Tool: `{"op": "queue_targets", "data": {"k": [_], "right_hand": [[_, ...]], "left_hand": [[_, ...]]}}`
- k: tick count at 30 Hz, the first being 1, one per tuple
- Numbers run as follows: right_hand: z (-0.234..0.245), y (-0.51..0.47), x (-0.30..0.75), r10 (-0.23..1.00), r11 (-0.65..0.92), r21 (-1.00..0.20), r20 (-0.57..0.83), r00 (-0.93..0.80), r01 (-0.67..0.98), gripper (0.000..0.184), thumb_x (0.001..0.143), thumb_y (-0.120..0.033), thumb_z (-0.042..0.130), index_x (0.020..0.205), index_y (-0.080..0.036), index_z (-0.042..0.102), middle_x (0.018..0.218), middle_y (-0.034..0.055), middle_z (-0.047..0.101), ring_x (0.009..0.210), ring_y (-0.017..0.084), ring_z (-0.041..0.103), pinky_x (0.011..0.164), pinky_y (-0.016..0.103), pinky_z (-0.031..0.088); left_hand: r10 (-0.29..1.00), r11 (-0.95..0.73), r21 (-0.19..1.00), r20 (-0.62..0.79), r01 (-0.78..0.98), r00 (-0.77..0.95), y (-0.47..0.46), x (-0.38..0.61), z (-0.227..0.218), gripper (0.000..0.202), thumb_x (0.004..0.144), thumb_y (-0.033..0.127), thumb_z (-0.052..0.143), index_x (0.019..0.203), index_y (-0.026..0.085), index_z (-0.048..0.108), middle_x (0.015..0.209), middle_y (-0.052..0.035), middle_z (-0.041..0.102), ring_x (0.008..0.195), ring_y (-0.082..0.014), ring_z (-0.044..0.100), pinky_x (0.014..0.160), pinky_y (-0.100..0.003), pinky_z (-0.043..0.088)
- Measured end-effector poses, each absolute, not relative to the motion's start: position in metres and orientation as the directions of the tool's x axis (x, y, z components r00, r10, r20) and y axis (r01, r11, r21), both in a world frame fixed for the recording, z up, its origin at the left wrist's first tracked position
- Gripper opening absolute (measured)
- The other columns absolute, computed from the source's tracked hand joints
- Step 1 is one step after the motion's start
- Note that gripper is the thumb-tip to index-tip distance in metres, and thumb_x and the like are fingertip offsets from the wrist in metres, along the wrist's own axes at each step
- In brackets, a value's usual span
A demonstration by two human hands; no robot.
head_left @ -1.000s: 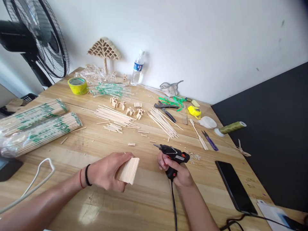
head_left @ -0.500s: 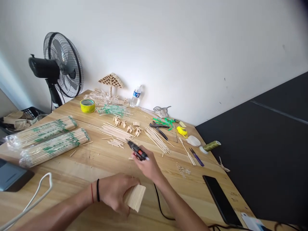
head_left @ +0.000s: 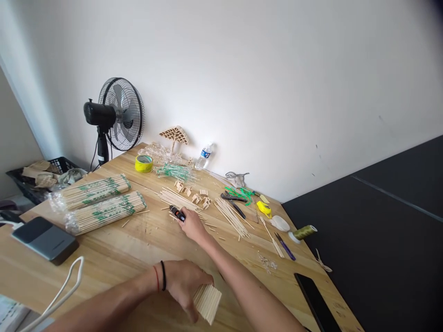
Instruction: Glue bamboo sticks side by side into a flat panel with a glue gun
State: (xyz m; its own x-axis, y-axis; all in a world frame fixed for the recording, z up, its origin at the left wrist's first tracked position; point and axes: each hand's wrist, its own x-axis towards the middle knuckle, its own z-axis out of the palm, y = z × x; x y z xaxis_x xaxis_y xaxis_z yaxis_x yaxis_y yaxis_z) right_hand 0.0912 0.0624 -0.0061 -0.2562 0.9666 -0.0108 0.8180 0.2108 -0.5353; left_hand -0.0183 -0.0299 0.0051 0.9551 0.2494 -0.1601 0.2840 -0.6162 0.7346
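Observation:
My left hand [head_left: 185, 285] is wrapped round a block of glued wooden sticks [head_left: 208, 304] near the table's front edge. Its stick ends face right. Farther forward, my right hand [head_left: 192, 226] grips a black glue gun [head_left: 177, 213] with an orange mark, low over the table. The gun's tip is beside a pile of bamboo sticks [head_left: 176, 197] and some short cut pieces. Behind that pile stand several small stick-built pieces [head_left: 196, 198]. More long sticks [head_left: 231, 216] lie right of my right hand.
On the left are two wrapped stick bundles [head_left: 107, 213], a power bank [head_left: 44, 240] and a white cable [head_left: 65, 290]. Farther back are yellow tape [head_left: 143, 163], a stick-built tree [head_left: 174, 134], a bottle [head_left: 203, 157] and a fan [head_left: 121, 113]. Pliers [head_left: 237, 207], snips [head_left: 285, 246] and a phone [head_left: 316, 302] lie right.
My right hand has moved the glue gun left and forward, down to the stick pile. My left hand still holds the stick block. The head view has shifted, showing more of the left side.

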Motion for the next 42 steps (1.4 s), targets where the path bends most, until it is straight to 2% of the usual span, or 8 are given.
{"op": "queue_targets", "data": {"k": [3,8,11,15,19,24,32,42], "right_hand": [[0.0,0.063,0.095,0.979,0.156,-0.58,-0.015,-0.202,0.8,0.037,0.101,-0.036,0.067,0.133,-0.018,0.063,0.134,0.0107,0.065,0.113,0.026,0.069,0.094,0.047,0.06],[0.017,0.054,0.134,0.997,0.057,-0.752,0.008,-0.077,0.656,0.034,0.101,-0.037,0.067,0.128,-0.017,0.064,0.127,0.0094,0.068,0.107,0.024,0.07,0.091,0.045,0.061],[0.028,0.031,0.169,1.0,0.02,-0.865,0.027,0.006,0.501,0.036,0.09,-0.05,0.075,0.087,-0.016,0.066,0.085,0.0032,0.07,0.083,0.021,0.068,0.083,0.038,0.056],[0.035,-0.015,0.201,0.997,-0.019,-0.965,0.001,0.076,0.26,0.047,0.075,-0.061,0.08,0.081,-0.021,0.057,0.076,0.0001,0.065,0.071,0.019,0.061,0.075,0.035,0.049],[0.031,-0.054,0.21,0.995,-0.076,-0.994,-0.07,0.076,0.079,0.04,0.075,-0.053,0.082,0.086,-0.022,0.059,0.08,0.0006,0.065,0.073,0.018,0.06,0.076,0.035,0.048],[0.015,-0.076,0.214,0.991,-0.133,-0.988,-0.132,-0.016,-0.083,0.04,0.074,-0.05,0.085,0.081,-0.021,0.06,0.08,0.0003,0.064,0.072,0.017,0.055,0.074,0.032,0.044],[-0.011,-0.084,0.229,0.985,-0.139,-0.976,-0.154,0.08,-0.169,0.038,0.081,-0.053,0.083,0.087,-0.02,0.064,0.08,-0.0003,0.061,0.074,0.016,0.053,0.073,0.032,0.043],[0.001,-0.083,0.222,0.964,-0.131,-0.931,-0.2,0.175,-0.342,0.036,0.076,-0.043,0.086,0.092,-0.02,0.064,0.121,0.0074,0.069,0.065,0.01,0.054,0.065,0.031,0.046]], "left_hand": [[0.296,-0.57,0.775,-0.114,0.272,0.948,-0.028,-0.02,0.006,0.063,0.056,0.046,0.088,0.11,0.022,0.068,0.099,-0.0059,0.076,0.088,-0.0338,0.074,0.072,-0.036,0.057],[0.567,-0.518,0.809,0.08,0.279,0.82,-0.025,-0.022,0.004,0.056,0.055,0.041,0.088,0.102,0.021,0.066,0.099,-0.0065,0.075,0.084,-0.0296,0.072,0.073,-0.035,0.057],[0.684,-0.493,0.802,0.117,0.337,0.72,-0.024,-0.023,0.006,0.057,0.068,0.04,0.084,0.116,0.017,0.062,0.112,-0.0135,0.074,0.098,-0.0338,0.071,0.088,-0.042,0.057],[0.758,-0.458,0.8,0.123,0.388,0.641,-0.021,-0.023,0.009,0.079,0.073,0.035,0.085,0.142,0.02,0.048,0.131,-0.0163,0.069,0.118,-0.0366,0.066,0.104,-0.05,0.051],[0.764,-0.451,0.789,0.1,0.418,0.637,-0.02,-0.022,0.009,0.073,0.078,0.035,0.083,0.14,0.021,0.046,0.129,-0.0138,0.068,0.113,-0.0338,0.067,0.099,-0.049,0.054],[0.686,-0.618,0.671,0.207,0.409,0.697,-0.022,-0.021,0.003,0.068,0.087,0.035,0.077,0.145,0.024,0.044,0.136,-0.0144,0.062,0.124,-0.0338,0.062,0.107,-0.052,0.052],[0.647,-0.702,0.574,0.267,0.421,0.714,-0.026,-0.012,0.0,0.081,0.088,0.025,0.076,0.155,0.029,0.03,0.141,-0.0137,0.061,0.13,-0.0332,0.06,0.11,-0.053,0.054],[0.672,-0.698,0.548,0.281,0.46,0.685,-0.022,-0.011,-0.01,0.072,0.088,0.03,0.076,0.152,0.029,0.041,0.143,-0.0135,0.064,0.132,-0.0331,0.063,0.107,-0.048,0.059]]}}
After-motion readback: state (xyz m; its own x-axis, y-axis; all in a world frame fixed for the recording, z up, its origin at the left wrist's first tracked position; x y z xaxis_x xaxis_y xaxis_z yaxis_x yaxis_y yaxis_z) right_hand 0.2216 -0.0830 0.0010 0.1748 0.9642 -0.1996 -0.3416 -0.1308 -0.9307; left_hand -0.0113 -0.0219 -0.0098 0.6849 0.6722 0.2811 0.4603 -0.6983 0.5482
